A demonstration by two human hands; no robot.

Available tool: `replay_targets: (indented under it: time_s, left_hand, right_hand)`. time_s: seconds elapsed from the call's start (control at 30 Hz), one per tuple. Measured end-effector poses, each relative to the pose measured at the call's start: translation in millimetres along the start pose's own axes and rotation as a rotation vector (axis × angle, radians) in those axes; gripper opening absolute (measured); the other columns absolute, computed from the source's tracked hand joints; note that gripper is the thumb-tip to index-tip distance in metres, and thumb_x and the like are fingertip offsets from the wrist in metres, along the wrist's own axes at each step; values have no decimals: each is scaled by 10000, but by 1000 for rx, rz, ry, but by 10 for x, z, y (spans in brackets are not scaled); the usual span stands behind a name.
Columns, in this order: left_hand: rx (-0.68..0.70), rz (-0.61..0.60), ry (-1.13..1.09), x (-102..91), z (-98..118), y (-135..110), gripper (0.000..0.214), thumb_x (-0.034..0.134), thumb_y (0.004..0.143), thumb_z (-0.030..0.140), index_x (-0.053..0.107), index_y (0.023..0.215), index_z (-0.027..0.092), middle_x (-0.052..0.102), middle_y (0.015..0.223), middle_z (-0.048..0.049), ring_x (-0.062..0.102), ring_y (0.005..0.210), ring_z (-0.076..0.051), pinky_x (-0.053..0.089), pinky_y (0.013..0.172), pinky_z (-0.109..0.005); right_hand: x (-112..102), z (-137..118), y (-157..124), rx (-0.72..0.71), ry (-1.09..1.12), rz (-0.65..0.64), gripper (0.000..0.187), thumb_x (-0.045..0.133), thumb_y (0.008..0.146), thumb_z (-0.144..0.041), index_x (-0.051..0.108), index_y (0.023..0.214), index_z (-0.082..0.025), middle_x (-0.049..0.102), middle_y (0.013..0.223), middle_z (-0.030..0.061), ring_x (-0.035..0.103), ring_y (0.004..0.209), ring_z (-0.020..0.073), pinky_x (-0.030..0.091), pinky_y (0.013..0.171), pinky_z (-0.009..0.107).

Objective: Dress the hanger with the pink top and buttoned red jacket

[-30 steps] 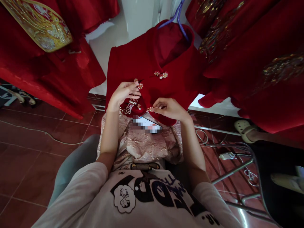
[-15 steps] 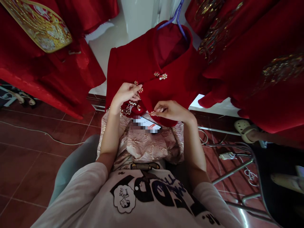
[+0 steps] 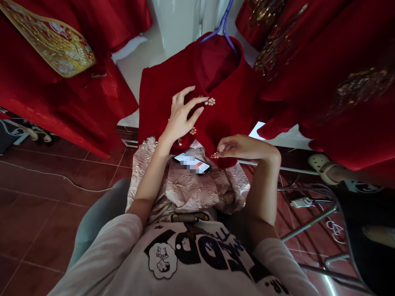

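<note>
Over the person's lap hangs one red jacket (image 3: 228,123) on one purple hanger (image 3: 226,17), with two hands at its front. At least four beaded buttons can be counted on it: a top button (image 3: 210,101) below the collar, a middle button (image 3: 193,130), a small button (image 3: 180,142) and an edge button (image 3: 214,155) near the hem; more beads are partly hidden behind the left arm. One phone (image 3: 200,165) lies on one pink cloth (image 3: 191,191) just below the jacket.

The left hand (image 3: 180,117) is over the jacket's front, its fingers spread apart. One fingertip reaches the side of the top button; whether it touches cannot be told. The middle button sits just below this hand. The right hand (image 3: 239,147) has its thumb and forefinger pinched together on the edge button, which pokes out past the fingertips. To the right are one shoe (image 3: 322,166) and one white plug (image 3: 301,202) near the floor.
</note>
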State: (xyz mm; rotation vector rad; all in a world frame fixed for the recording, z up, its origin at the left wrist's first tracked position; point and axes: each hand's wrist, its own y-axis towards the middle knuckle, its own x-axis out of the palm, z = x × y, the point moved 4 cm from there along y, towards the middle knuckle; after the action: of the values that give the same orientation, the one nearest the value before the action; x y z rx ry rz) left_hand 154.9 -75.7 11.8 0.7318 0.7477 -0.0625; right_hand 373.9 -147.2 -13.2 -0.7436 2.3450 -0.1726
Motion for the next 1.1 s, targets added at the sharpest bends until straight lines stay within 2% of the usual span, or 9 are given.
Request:
replay_targets:
  time_s: [0.1, 0.17, 0.23, 0.43, 0.63, 0.77, 0.93, 1.03, 1.1]
  left_hand:
    - [68, 106, 53, 228, -56, 82, 312, 597, 1083, 430, 712, 1368, 378, 545, 1593, -73, 384, 1571, -382, 156, 1361, -701]
    - [80, 103, 84, 319, -108, 157, 300, 620, 1059, 397, 723, 1339, 360, 545, 1586, -95, 377, 1574, -412, 46, 1366, -733]
    - [92, 73, 102, 340, -151, 237, 277, 651, 1033, 374, 732, 1296, 339, 556, 1568, -121, 380, 1573, -430, 3, 1361, -749]
    - [195, 26, 36, 186, -161, 402, 135, 654, 1019, 356, 740, 1123, 350, 616, 1509, -102, 434, 1530, -405, -62, 1354, -735]
    - [310, -70, 99, 152, 13, 426, 195, 588, 1084, 419, 732, 1116, 291, 725, 1331, -102, 579, 1391, -351, 112, 1372, -700]
    - [340, -130, 97, 120, 53, 468, 212, 552, 1109, 384, 739, 1114, 286, 765, 1110, -64, 659, 1274, -308, 211, 1363, -675]
    - [380, -136, 146, 65, 48, 528, 201, 559, 1104, 358, 742, 1052, 294, 745, 979, -55, 690, 1176, -302, 227, 1358, -693]
    - [394, -109, 166, 88, 43, 525, 229, 508, 1121, 327, 725, 1055, 295, 730, 942, -48, 698, 1156, -290, 172, 1376, -683]
    - [388, -91, 157, 116, 26, 508, 235, 479, 1127, 313, 707, 1073, 287, 731, 954, -48, 702, 1157, -285, 138, 1383, -671]
  right_hand:
    - [-22, -23, -67, 25, 32, -40, 470, 819, 721, -665, 702, 829, -224, 781, 926, 61, 742, 916, 244, 570, 880, 401]
    - [-37, -28, -87, 28, 51, -42, 466, 809, 724, -659, 706, 871, -229, 789, 983, 74, 749, 973, 263, 572, 929, 433]
    - [-47, -33, -99, 31, 56, -46, 454, 794, 737, -643, 715, 920, -235, 795, 1023, 80, 750, 1016, 274, 570, 952, 453]
    - [-79, -60, -131, 40, 42, -3, 404, 781, 729, -601, 705, 883, -235, 793, 961, 70, 750, 981, 267, 579, 941, 458]
    - [-96, -42, -112, 10, 75, 78, 361, 771, 755, -555, 724, 954, -257, 801, 983, 60, 749, 998, 252, 601, 977, 461]
    - [-116, -53, -107, -47, 83, 173, 366, 778, 788, -575, 738, 973, -262, 792, 1000, 60, 747, 1007, 252, 615, 997, 475]
    - [-116, -154, -123, -170, 71, 325, 361, 769, 858, -586, 751, 1000, -255, 794, 1054, 75, 752, 1036, 265, 620, 1050, 512]
    - [-144, -274, -78, -346, 67, 574, 405, 739, 908, -613, 738, 1140, -281, 751, 1278, 86, 708, 1250, 287, 566, 1172, 535]
    - [-180, -349, 37, -438, 60, 743, 499, 686, 951, -652, 684, 1326, -323, 652, 1485, 86, 590, 1455, 300, 495, 1259, 547]
